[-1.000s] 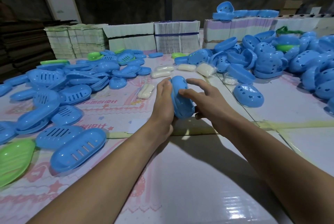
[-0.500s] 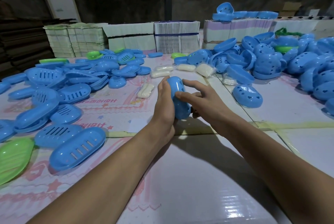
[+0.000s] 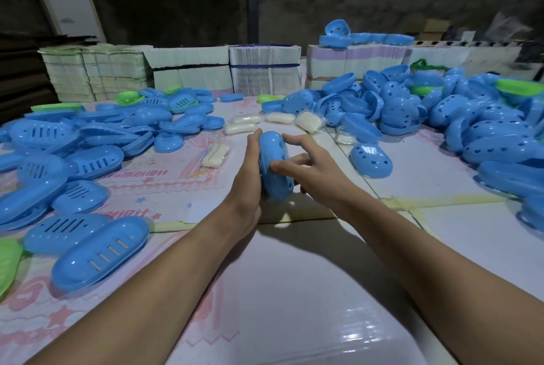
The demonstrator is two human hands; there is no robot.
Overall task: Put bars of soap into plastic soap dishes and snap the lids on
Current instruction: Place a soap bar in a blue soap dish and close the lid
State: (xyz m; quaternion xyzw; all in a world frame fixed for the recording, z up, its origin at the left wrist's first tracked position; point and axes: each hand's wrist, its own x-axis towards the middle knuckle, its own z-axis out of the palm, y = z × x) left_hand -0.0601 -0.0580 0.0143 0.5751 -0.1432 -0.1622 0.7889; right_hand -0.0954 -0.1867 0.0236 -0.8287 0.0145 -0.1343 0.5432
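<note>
A closed blue soap dish stands on edge above the middle of the table, held between both hands. My left hand cups its left side, with the fingertips reaching past its far end. My right hand pinches its right side: the thumb lies on the front and the fingers behind, with the index finger raised. Several wrapped white soap bars lie just beyond, one to the left and others further back. Whether a bar is inside the held dish is hidden.
Blue slotted dish bases cover the left of the table, beside a green one. Blue lids with heart holes are heaped on the right, and one lies alone. Bundled card stacks line the back edge.
The dish has shifted slightly left between my hands and stands more on edge. My right index finger has lifted off it.
</note>
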